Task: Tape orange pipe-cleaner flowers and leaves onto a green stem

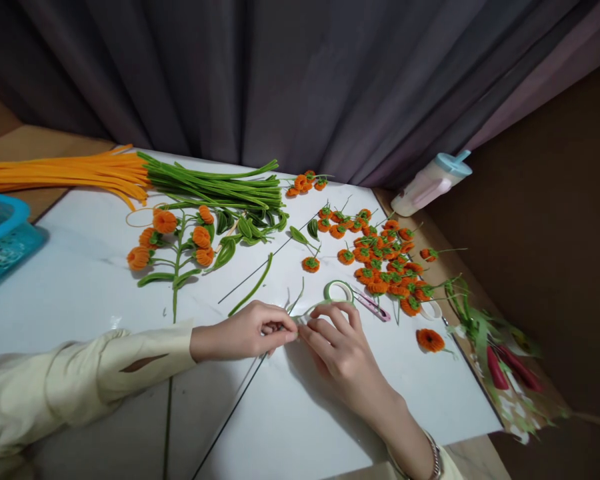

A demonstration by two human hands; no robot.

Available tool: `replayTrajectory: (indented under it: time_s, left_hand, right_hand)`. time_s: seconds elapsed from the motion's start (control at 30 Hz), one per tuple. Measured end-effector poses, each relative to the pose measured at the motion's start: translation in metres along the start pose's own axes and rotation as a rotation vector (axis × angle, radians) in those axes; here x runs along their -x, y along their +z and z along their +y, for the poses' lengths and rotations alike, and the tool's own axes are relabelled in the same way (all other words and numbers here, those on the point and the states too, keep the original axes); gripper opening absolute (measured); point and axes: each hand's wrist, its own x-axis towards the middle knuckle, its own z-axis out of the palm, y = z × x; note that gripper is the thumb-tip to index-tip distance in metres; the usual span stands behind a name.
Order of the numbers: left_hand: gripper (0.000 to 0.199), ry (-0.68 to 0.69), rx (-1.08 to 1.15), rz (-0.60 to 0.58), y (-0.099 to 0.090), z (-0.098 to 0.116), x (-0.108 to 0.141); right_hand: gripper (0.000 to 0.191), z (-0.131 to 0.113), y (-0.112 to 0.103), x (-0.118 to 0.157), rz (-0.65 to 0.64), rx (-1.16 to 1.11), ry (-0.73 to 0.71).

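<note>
My left hand (253, 330) is closed in a pinch around a thin dark wire stem (230, 415), which slants down to the bottom edge. A narrow green strip stands up just beyond its fingertips. Close beside it, my right hand (337, 350) has its fingers bent together on a strip of green tape (310, 310). This strip appears to run to the tape roll (339, 291) behind the fingers. The fingertips of both hands nearly meet, so the exact joint between wire and tape is hidden. A pink cutter (373, 303) lies right of the roll.
An orange-flowered stem (177, 267) lies left, by loose green leaves (250, 230). Many orange flower heads (380, 257) cover the right side. Behind are green pipe cleaners (215, 187) and orange ones (65, 175). A blue basket (10, 220), cup (430, 183) and red-handled tool (513, 367) flank the table.
</note>
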Motion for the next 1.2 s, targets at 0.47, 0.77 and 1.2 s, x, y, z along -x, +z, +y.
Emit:
replayTrajectory:
  time_s: [0.47,0.77,1.2]
  left_hand:
    - [0.021,0.053,-0.16,0.069,-0.001,-0.001,-0.001]
    - [0.026,-0.033,-0.01,0.011,-0.001,-0.003,0.0]
    - [0.025,-0.009,-0.024,0.025,0.0,-0.004,-0.001]
  right_hand:
    - [0.023,-0.008,-0.015,-0.001,-0.032,-0.033,0.136]
    - [0.017,0.007,-0.006,0.013,-0.193,-0.076,0.262]
    - [0.05,-0.003,-0.006,0.002,-0.151,-0.206,0.167]
